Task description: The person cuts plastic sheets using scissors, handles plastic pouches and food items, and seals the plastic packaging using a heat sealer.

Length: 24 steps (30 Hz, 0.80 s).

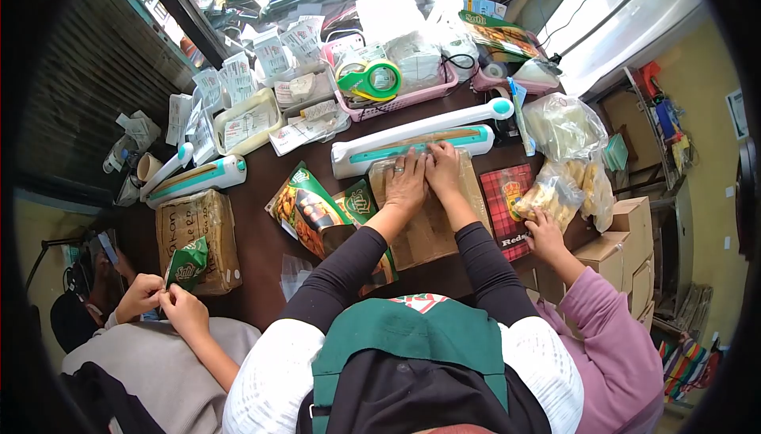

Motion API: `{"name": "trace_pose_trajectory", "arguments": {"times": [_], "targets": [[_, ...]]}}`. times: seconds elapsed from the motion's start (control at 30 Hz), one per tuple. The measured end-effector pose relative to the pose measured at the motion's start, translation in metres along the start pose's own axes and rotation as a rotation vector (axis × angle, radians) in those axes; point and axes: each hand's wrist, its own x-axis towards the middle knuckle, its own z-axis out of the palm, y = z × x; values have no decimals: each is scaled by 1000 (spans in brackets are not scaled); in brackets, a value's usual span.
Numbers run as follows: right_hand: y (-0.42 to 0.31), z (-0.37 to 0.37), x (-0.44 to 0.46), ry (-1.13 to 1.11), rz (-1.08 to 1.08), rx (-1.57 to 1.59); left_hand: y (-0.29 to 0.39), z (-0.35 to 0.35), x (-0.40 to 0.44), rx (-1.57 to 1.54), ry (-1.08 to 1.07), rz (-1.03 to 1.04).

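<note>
My left hand (406, 183) lies palm down at the far end of a brown cardboard box (432, 232), a ring on one finger and the fingers stretched out. Right beside it, my right hand (442, 171) has its fingers bent and close together over the same edge; what they hold, if anything, is hard to make out. Both hands are at the near edge of a white and teal heat sealer (365, 156), whose long arm (420, 133) is raised. To the left of the box lie green printed food pouches (305, 204); to its right is a red plaid pack (507, 204).
At left, a co-worker's hands (170, 299) hold a green pouch (189, 263) by a taped box (198, 224) and another sealer (198, 182). At right, a co-worker's hand (543, 236) touches bagged snacks (555, 196). Behind stand a pink basket (396, 101) and a tape dispenser (369, 79).
</note>
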Motion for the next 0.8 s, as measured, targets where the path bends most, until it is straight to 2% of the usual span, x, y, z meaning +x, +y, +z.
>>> {"name": "trace_pose_trajectory", "arguments": {"times": [0.4,0.5,0.6,0.7,0.8], "targets": [[2,-8,1,-42,1,106,3,-5,3,22,-91,-45],[9,-6,2,31,-32,223,3,-7,3,9,-106,-57],[-4,-41,20,213,19,231,4,-7,2,11,-92,-59],[0,-78,57,500,-217,138,4,-6,2,29,-57,-48],[-4,-112,98,557,-280,-92,4,-5,1,27,-44,-37]]}}
